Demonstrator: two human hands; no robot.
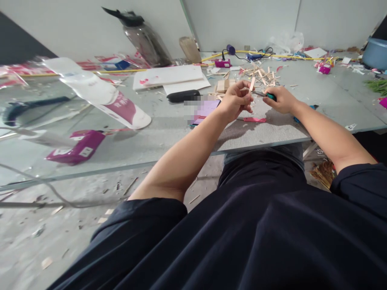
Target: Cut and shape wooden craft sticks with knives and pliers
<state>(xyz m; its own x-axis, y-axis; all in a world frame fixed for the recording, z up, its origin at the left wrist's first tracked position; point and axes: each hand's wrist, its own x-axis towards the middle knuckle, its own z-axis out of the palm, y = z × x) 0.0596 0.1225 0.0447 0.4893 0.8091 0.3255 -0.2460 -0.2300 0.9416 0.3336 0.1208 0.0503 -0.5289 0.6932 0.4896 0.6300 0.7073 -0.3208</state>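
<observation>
My left hand (pixel 237 100) pinches a small flat wooden stick (pixel 252 84) that stands up between its fingers. Closed around the dark green handle of a tool, my right hand (pixel 281 100) is just to the right. The tool (pixel 270 96) has a thin metal end that points left and reaches the stick near my left fingertips; whether it is a knife or pliers is too small to tell. Behind both hands lies a loose pile of wooden sticks (pixel 263 75). A pink strip (pixel 254 119) rests on the grey board (pixel 272 131) below them.
A purple-screened phone (pixel 207 110), a black case (pixel 183 96) and white sheets (pixel 172 76) lie left of my hands. Farther left are a white tube (pixel 99 94), a purple block (pixel 77 147) and a large bottle (pixel 146 42). A blue tub (pixel 375 54) is at the right.
</observation>
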